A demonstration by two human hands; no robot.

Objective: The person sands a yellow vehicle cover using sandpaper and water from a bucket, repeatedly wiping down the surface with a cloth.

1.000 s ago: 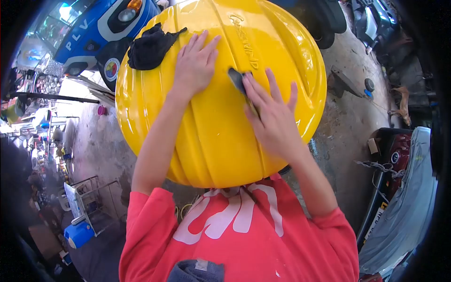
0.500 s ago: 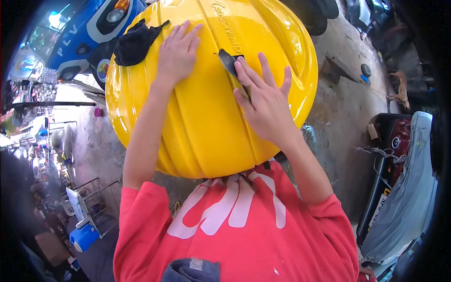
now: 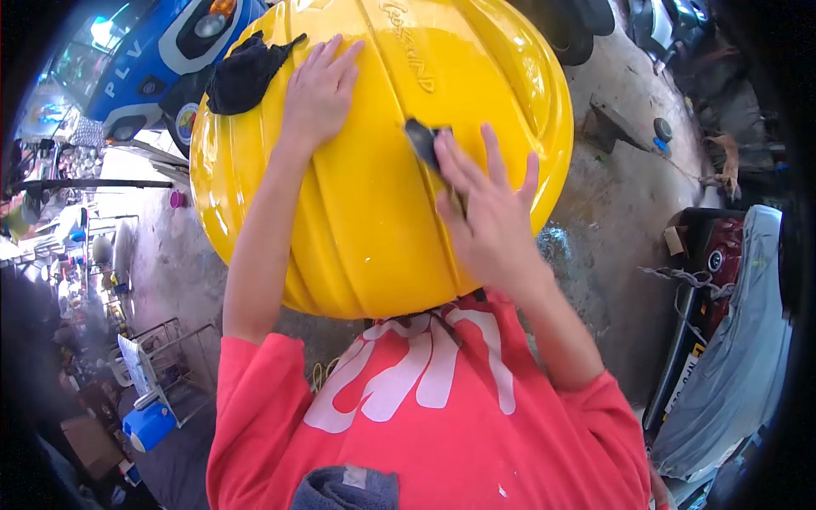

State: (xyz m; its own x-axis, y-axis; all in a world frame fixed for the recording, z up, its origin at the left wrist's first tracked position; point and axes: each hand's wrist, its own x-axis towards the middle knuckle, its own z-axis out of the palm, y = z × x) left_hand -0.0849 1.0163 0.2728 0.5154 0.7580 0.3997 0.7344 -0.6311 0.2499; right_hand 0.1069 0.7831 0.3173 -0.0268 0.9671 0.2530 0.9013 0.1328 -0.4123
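A glossy yellow ribbed cover (image 3: 374, 212) with raised "CROSSWIND" lettering fills the upper middle of the head view. My left hand (image 3: 320, 93) lies flat on its upper left part, fingers stretched out, holding nothing. Between the thumb and first fingers of my right hand (image 3: 489, 195) is a dark folded sheet that looks like sandpaper (image 3: 422, 146). It rests against the cover along a groove, below the lettering, while the other fingers stick out. Beside my left hand a crumpled black cloth (image 3: 246, 78) sits on the cover.
A blue vehicle (image 3: 140, 72) stands at upper left. On the right is a dark red vehicle part (image 3: 722, 246) beside a grey cover sheet (image 3: 722, 365). A metal frame (image 3: 174, 365) and a blue container (image 3: 149, 427) are at lower left. Concrete floor (image 3: 595, 221) surrounds the yellow cover.
My right hand has slid the sandpaper down the groove toward my body and slightly right, away from the lettering. My left hand stays in nearly the same place.
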